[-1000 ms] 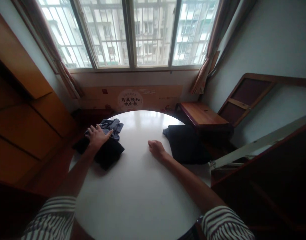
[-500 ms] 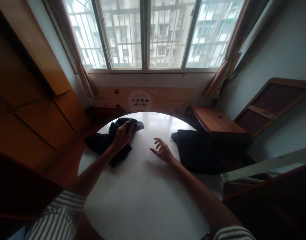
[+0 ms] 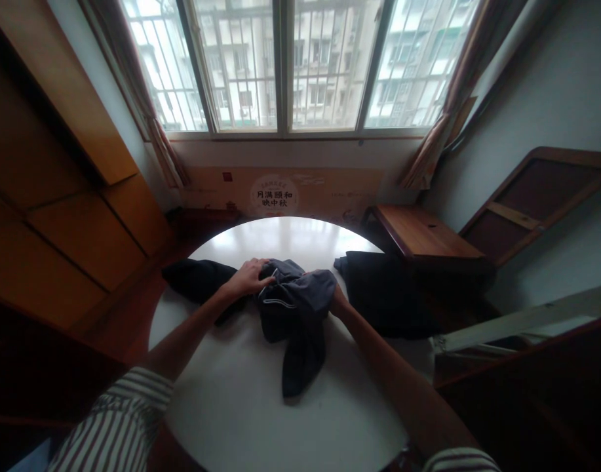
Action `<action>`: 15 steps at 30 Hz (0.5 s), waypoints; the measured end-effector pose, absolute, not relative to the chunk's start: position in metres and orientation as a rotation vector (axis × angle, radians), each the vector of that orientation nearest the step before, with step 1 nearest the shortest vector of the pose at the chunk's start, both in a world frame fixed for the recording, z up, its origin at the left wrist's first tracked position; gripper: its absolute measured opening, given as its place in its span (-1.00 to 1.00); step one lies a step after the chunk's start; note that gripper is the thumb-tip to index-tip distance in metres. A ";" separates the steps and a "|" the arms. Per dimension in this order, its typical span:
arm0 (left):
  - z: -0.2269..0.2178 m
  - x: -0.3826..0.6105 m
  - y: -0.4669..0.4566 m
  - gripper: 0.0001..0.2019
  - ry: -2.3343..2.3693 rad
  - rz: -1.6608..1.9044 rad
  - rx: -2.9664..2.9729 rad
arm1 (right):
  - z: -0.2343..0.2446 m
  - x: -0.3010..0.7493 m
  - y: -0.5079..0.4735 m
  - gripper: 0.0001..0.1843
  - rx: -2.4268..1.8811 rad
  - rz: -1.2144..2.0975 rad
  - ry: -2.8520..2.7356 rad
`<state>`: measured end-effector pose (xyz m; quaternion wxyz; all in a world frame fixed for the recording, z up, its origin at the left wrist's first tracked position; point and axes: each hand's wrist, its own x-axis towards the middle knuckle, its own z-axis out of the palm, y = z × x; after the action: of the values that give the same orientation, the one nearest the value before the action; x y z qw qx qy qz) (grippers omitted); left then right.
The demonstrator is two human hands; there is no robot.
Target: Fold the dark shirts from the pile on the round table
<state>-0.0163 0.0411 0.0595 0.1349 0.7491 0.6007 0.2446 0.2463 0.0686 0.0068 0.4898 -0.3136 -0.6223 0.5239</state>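
A bunched dark grey garment with a white drawstring lies across the middle of the white table, one narrow part hanging toward me. My left hand grips its left side near the drawstring, thumb and fingers closed on the cloth. At the garment's right side, my right hand holds the fabric, with its fingers mostly hidden behind it. Another black cloth item lies crumpled at the table's left edge, partly behind my left arm. To the right sits a folded black garment.
The round white table fills the space before me. Beyond its right side stand a low wooden table and a leaning wood-framed panel. Wooden cabinets line the left, and a barred window is ahead.
The grey garment has come from the left pile to the table's middle and opened out somewhat. My right hand, empty before, has taken hold of it; my left hand moved slightly right and nearer.
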 end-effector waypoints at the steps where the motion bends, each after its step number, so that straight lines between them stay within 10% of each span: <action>1: 0.054 -0.024 0.043 -0.37 1.774 0.605 2.208 | 0.009 0.248 0.068 -0.71 -0.766 1.263 -1.533; 6: 0.047 -0.034 0.041 -0.59 1.647 0.414 2.275 | 0.034 0.266 0.068 -0.75 -0.705 1.224 -1.804; 15: 0.113 -0.010 0.046 -0.71 1.254 1.284 2.351 | 0.077 0.272 0.039 -0.70 -0.354 1.634 -2.477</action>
<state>-0.0099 0.0455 0.1126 0.0917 0.7915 0.4222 0.4324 0.2721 0.0394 0.0771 0.0767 -0.1180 -0.8264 0.5452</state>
